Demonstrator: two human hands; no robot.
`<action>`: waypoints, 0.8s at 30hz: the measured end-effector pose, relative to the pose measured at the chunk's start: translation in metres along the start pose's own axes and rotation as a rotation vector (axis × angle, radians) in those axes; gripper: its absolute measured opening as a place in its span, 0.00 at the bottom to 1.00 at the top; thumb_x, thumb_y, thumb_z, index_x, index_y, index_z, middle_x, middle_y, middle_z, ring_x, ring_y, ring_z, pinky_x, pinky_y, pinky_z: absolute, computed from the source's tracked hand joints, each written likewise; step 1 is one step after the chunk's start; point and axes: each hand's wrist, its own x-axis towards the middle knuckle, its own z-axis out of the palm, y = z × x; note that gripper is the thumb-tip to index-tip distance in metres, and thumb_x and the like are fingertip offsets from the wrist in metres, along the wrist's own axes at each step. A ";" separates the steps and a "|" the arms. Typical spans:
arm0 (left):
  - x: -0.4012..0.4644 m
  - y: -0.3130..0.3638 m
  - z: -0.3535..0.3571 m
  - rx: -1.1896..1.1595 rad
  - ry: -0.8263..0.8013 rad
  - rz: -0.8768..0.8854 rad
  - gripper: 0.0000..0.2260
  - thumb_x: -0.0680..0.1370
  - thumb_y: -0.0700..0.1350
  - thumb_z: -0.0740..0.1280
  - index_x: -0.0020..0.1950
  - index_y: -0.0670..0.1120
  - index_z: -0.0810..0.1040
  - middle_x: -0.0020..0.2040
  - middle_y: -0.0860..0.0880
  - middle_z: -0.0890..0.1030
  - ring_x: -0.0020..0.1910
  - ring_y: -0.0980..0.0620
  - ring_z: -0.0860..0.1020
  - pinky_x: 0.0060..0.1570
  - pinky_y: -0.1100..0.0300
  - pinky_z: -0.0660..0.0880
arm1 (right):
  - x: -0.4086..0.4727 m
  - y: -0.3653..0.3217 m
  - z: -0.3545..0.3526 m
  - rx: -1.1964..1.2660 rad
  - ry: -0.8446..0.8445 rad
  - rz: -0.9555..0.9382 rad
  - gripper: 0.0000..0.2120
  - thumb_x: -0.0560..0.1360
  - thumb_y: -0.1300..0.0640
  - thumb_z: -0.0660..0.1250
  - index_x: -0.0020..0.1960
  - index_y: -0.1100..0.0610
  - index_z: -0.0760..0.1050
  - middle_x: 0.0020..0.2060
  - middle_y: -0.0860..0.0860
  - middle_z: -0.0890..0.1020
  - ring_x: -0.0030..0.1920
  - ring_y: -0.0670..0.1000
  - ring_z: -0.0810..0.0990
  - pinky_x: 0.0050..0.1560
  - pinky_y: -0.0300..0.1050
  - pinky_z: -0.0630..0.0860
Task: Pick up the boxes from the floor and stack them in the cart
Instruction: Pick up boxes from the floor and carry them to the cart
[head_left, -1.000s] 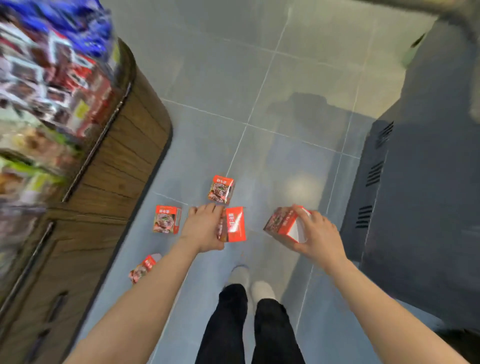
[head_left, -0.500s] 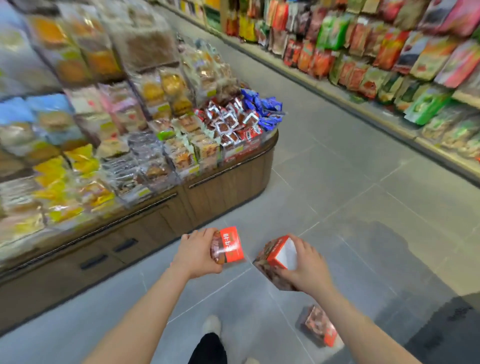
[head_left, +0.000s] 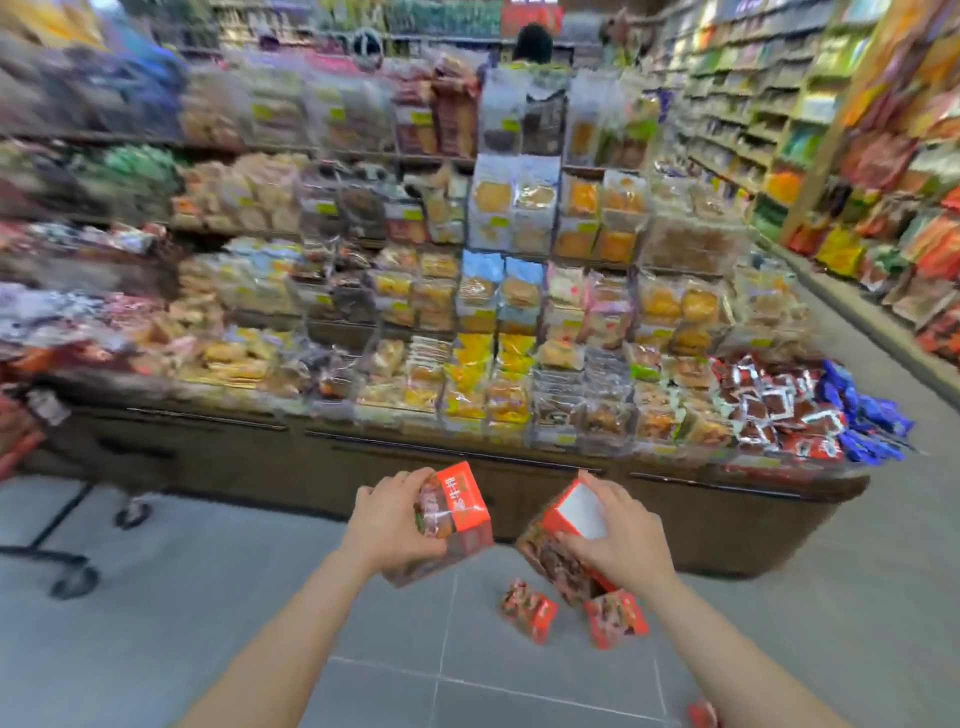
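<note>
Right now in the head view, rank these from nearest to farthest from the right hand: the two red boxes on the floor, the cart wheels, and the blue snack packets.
1. Right floor box, just below the right hand.
2. Left floor box, beside it, slightly farther left.
3. Blue snack packets, right end of the display counter.
4. Cart wheels, far left.

Cart (head_left: 67, 519) cut off at left edge, shelves (head_left: 130, 182) blurred

Snack display (head_left: 467, 467) is blocking straight ahead; open floor (head_left: 208, 597) is running lower left toward the cart wheels (head_left: 75, 582).
</note>
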 end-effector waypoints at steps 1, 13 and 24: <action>-0.009 -0.022 -0.011 -0.004 0.023 -0.030 0.43 0.58 0.69 0.64 0.71 0.55 0.61 0.60 0.56 0.73 0.60 0.53 0.72 0.58 0.52 0.66 | 0.009 -0.023 0.006 0.011 0.002 -0.031 0.44 0.63 0.30 0.64 0.75 0.40 0.55 0.70 0.44 0.67 0.66 0.51 0.71 0.61 0.55 0.70; -0.155 -0.278 -0.141 0.008 0.241 -0.457 0.36 0.59 0.64 0.68 0.66 0.58 0.66 0.57 0.59 0.74 0.58 0.54 0.73 0.56 0.52 0.63 | 0.055 -0.334 0.106 0.248 -0.134 -0.349 0.41 0.67 0.33 0.68 0.75 0.41 0.57 0.73 0.44 0.65 0.72 0.50 0.65 0.69 0.59 0.64; -0.241 -0.414 -0.178 -0.008 0.363 -0.856 0.41 0.57 0.66 0.66 0.69 0.56 0.67 0.61 0.56 0.75 0.62 0.51 0.73 0.59 0.53 0.66 | 0.098 -0.551 0.187 0.300 -0.337 -0.691 0.38 0.65 0.30 0.67 0.71 0.33 0.56 0.61 0.45 0.69 0.60 0.48 0.72 0.62 0.56 0.71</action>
